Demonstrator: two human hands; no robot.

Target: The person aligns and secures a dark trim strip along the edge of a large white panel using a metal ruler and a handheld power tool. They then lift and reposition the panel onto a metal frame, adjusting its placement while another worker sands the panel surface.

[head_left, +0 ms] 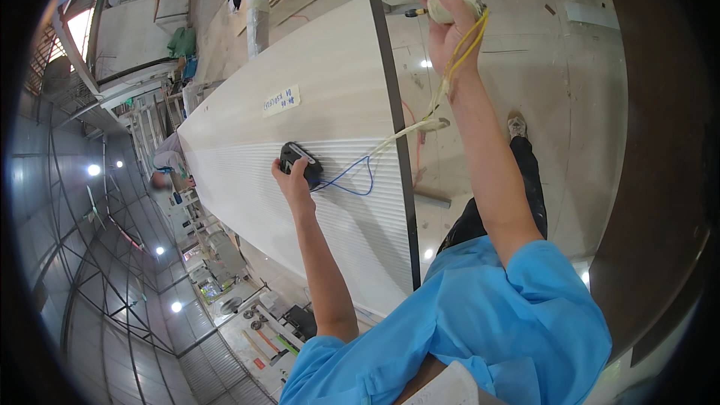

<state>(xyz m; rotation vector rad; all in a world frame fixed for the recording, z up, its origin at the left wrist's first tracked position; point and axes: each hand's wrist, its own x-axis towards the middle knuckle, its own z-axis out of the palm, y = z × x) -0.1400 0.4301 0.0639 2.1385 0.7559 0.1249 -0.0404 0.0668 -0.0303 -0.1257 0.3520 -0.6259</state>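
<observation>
My left hand [294, 184] has its fingers around a black battery-like block [300, 157], which rests on a large white panel [330, 67]. My right hand [453, 37] is raised past the panel's dark edge and wrapped around a small cylindrical tool bound in cream tape [466, 4]. The tool's black tip [414, 13] points left, close to that edge. Blue wires [371, 177] run from the block into a cream-wrapped cable [409, 129]. Yellow wires [471, 41] hang from the tool along my right wrist.
A paper label [281, 100] with handwriting is on the panel, whose nearer part is ribbed. A plastic-wrapped metal frame [259, 7] stands behind it. Another person [169, 161] is by the panel's far left end. A brown board [652, 142] stands right; a bench with tools [270, 337] lies lower left.
</observation>
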